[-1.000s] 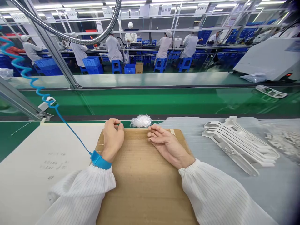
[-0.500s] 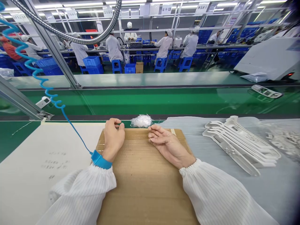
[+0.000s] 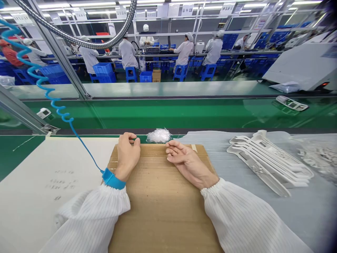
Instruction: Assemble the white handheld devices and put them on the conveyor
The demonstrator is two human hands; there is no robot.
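A brown cardboard sheet (image 3: 160, 211) lies flat before me, a strip of tape at its far right corner. Over its far left part rests my left hand (image 3: 128, 154), fingers loosely curled, thumb apart from them, nothing held. A blue wrist strap (image 3: 113, 179) with a coiled cord circles that wrist. My right hand (image 3: 188, 161) hovers or rests above the right side of the cardboard, palm turned inward, fingers loosely bent and empty. Between and just beyond both hands sits a small heap of clear plastic film (image 3: 159, 135).
Several white curved plastic housings (image 3: 265, 161) lie stacked on grey foam sheeting (image 3: 218, 140) to the right, beside a bag of small white parts (image 3: 318, 154). A green conveyor belt (image 3: 158, 114) crosses ahead, carrying a white handset-like shell (image 3: 291, 103) and a small white device (image 3: 43, 113).
On the green belt, the white shell and the small white device have shifted left. My hands have stayed almost still.
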